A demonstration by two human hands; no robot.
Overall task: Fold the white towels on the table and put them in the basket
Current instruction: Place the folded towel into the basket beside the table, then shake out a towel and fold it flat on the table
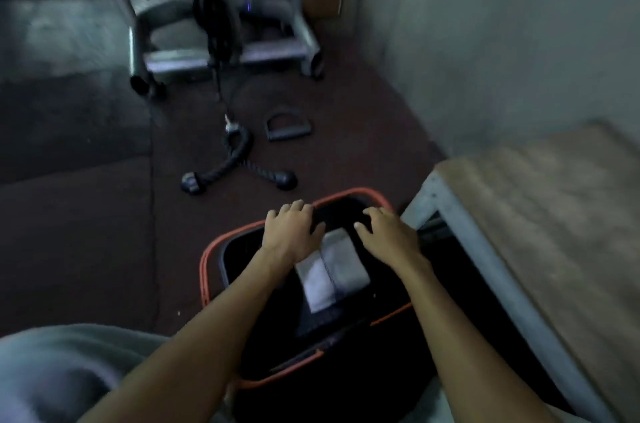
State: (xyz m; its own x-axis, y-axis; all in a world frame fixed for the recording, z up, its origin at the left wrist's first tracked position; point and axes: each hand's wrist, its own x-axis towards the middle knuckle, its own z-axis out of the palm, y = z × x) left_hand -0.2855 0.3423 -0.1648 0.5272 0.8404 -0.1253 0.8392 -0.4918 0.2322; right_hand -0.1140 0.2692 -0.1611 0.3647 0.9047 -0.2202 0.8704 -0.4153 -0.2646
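A black basket with an orange rim (pixel 205 263) stands on the floor in front of me. Folded white towels (pixel 329 270) lie inside it. Both my hands hover palm down over the basket's far half. My left hand (pixel 291 232) is just left of the towels, its fingers spread and loosely bent near the far rim. My right hand (pixel 388 232) is just right of them, fingers relaxed. Neither hand holds anything. The frame is blurred.
A wooden-topped table (pixel 540 215) with a pale frame stands at the right, touching the basket's side. On the dark floor beyond lie a black rope handle (pixel 239 166) and a D-handle (pixel 287 126). A grey exercise machine (pixel 221 24) stands at the back.
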